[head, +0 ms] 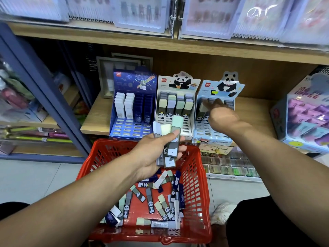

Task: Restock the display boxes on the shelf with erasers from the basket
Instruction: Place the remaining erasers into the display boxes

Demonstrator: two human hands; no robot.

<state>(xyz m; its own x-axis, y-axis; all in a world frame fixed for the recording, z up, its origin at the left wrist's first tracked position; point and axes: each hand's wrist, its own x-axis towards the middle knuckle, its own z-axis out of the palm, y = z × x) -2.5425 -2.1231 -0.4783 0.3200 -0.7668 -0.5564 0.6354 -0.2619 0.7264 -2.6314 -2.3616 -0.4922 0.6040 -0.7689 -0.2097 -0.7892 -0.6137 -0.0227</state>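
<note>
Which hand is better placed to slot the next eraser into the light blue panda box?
Right. The right hand is already at the light blue panda box, seemingly placing an eraser. The left hand holds spare erasers above the red basket.

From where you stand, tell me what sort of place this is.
Most likely a stationery shop aisle. Branded display boxes of erasers stand on a wooden shelf, packaged goods hang above, and a red shopping basket holds loose stock.

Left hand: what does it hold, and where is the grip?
The left hand grips several panda erasers around their sleeved lower halves, pastel tips fanned upward.
</note>
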